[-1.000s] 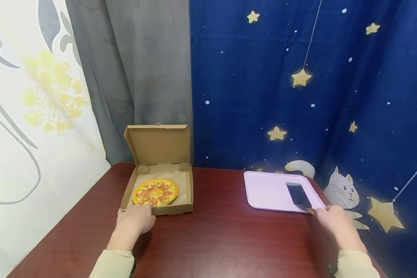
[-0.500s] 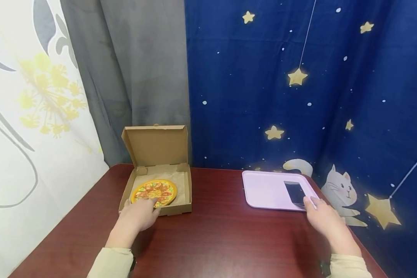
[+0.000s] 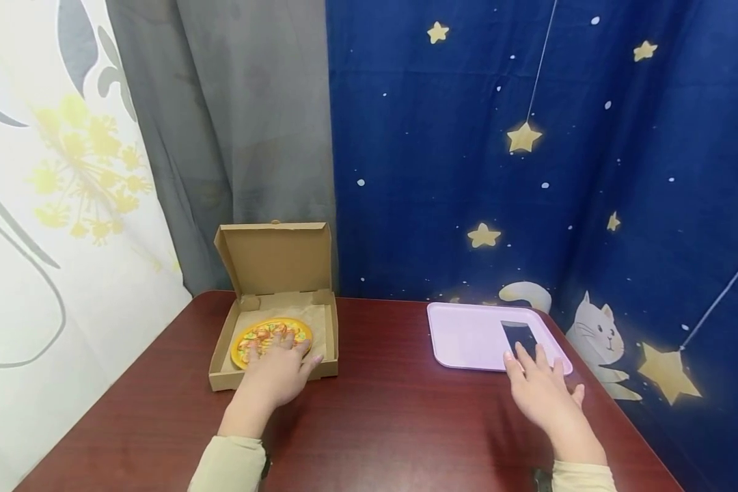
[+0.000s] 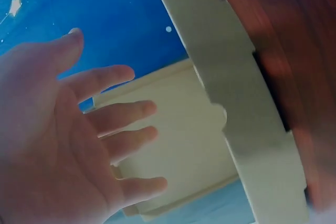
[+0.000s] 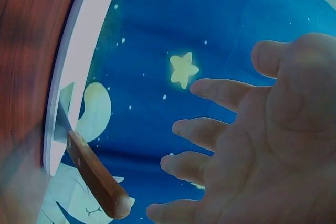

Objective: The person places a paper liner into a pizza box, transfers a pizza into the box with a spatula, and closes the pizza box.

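Note:
A toy pizza with a yellow crust lies in a cardboard pizza box at left, its lid standing up. My left hand is held over the box's front wall, fingers spread and partly hiding the pizza. In the left wrist view, the same hand grips nothing. A spatula with a flat metal blade rests on the lilac tray. Its wooden handle sticks out past the tray's edge in the right wrist view. Fingers apart and free of the handle, my right hand is at the tray's front edge.
The dark red wooden table carries both the box and the tray, with a wide stretch of tabletop between them. A grey curtain and a blue starry curtain hang behind it.
The right hand has let go of the spatula's handle and moved left, spreading its fingers. The left hand has left the box's front wall, shifted slightly right and opened out over it.

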Action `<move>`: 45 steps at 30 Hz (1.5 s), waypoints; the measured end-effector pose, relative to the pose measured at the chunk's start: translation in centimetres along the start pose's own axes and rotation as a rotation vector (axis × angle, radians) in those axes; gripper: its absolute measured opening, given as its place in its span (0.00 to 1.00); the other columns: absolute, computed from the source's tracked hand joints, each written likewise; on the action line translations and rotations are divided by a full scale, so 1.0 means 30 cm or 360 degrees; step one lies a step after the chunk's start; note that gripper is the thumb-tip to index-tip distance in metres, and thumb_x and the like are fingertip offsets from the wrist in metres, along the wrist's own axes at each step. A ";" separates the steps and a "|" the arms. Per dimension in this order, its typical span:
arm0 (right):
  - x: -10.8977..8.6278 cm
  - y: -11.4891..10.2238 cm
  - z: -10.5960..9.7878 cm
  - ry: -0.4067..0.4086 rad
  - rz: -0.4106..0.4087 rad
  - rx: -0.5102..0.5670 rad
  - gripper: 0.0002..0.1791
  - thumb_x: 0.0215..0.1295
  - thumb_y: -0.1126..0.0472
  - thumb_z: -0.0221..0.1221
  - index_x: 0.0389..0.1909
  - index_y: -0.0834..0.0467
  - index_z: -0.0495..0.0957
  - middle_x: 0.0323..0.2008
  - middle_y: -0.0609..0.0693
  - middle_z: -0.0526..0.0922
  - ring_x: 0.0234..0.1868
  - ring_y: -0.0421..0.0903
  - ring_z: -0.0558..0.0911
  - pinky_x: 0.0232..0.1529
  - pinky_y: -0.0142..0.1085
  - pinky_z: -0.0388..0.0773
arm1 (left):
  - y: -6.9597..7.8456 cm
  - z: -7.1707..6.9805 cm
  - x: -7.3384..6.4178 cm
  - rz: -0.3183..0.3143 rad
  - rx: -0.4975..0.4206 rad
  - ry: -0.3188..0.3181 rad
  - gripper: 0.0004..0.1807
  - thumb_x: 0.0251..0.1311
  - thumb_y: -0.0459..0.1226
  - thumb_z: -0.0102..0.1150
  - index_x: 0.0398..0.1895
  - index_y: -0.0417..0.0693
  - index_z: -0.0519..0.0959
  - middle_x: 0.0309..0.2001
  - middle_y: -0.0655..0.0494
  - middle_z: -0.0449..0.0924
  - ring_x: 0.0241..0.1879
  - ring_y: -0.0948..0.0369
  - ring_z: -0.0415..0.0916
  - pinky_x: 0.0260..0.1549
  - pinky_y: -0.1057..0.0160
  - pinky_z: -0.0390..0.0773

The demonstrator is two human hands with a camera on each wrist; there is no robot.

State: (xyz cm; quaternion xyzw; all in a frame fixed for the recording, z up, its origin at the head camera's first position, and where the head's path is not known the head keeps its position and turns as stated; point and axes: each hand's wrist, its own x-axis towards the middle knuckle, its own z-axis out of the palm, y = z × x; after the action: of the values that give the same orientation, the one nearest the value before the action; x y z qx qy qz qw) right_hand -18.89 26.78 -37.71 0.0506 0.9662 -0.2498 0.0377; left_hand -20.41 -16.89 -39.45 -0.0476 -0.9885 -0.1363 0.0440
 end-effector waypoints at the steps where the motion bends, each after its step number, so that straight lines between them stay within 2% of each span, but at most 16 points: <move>1: -0.004 -0.008 0.003 0.0000 -0.0003 0.0000 0.48 0.81 0.28 0.28 0.87 0.58 0.43 0.83 0.73 0.31 0.80 0.82 0.28 0.67 0.85 0.20 | 0.006 0.005 -0.001 -0.0002 -0.0019 0.0004 0.34 0.80 0.58 0.47 0.78 0.48 0.72 0.81 0.33 0.60 0.84 0.33 0.49 0.74 0.16 0.41; 6: -0.022 -0.034 0.014 -0.0004 -0.0011 -0.0016 0.48 0.81 0.28 0.31 0.86 0.58 0.43 0.83 0.74 0.30 0.80 0.82 0.27 0.67 0.85 0.18 | 0.040 0.019 -0.010 -0.0009 -0.0062 0.0034 0.36 0.80 0.59 0.45 0.80 0.47 0.68 0.84 0.32 0.53 0.85 0.33 0.43 0.73 0.16 0.38; 13: -0.038 -0.049 0.035 0.0031 -0.0019 -0.0056 0.48 0.81 0.29 0.33 0.86 0.59 0.45 0.83 0.75 0.31 0.80 0.83 0.27 0.67 0.86 0.21 | 0.089 0.013 -0.044 0.0013 -0.0027 0.0085 0.38 0.80 0.61 0.43 0.83 0.50 0.63 0.85 0.36 0.51 0.86 0.35 0.39 0.73 0.15 0.38; 18: -0.044 -0.051 0.060 0.0031 -0.0019 -0.0032 0.47 0.82 0.30 0.34 0.87 0.58 0.44 0.83 0.75 0.31 0.80 0.82 0.26 0.67 0.85 0.19 | 0.114 0.022 -0.063 0.0024 -0.0084 0.0116 0.40 0.80 0.61 0.44 0.83 0.46 0.63 0.85 0.37 0.52 0.86 0.34 0.39 0.72 0.14 0.34; 30: -0.055 -0.075 0.107 0.0030 0.0004 0.0026 0.46 0.82 0.31 0.37 0.86 0.58 0.49 0.84 0.72 0.30 0.81 0.80 0.25 0.67 0.85 0.18 | 0.135 0.061 -0.087 0.0025 -0.0114 0.0078 0.42 0.80 0.62 0.43 0.84 0.44 0.61 0.87 0.41 0.49 0.87 0.38 0.37 0.73 0.15 0.31; 40: -0.058 -0.092 0.128 0.0045 -0.0007 0.0042 0.46 0.82 0.30 0.37 0.86 0.57 0.48 0.84 0.72 0.31 0.81 0.80 0.25 0.68 0.85 0.20 | 0.160 0.071 -0.103 0.0060 -0.0081 0.0120 0.42 0.79 0.63 0.44 0.84 0.46 0.60 0.87 0.44 0.48 0.87 0.39 0.38 0.72 0.15 0.31; 45: -0.057 -0.112 0.151 0.0055 -0.0032 0.0046 0.46 0.82 0.30 0.37 0.86 0.57 0.50 0.85 0.71 0.32 0.82 0.79 0.27 0.68 0.85 0.20 | 0.141 0.086 -0.101 0.0039 -0.0106 0.0097 0.42 0.79 0.64 0.44 0.84 0.47 0.61 0.87 0.44 0.48 0.87 0.38 0.39 0.73 0.15 0.31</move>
State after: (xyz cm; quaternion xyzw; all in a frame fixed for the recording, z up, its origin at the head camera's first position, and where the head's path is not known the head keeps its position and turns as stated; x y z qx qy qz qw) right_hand -17.36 21.52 -39.89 0.0457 0.9635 -0.2631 0.0179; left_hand -17.14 -12.39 -41.10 -0.0569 -0.9810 -0.1699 0.0740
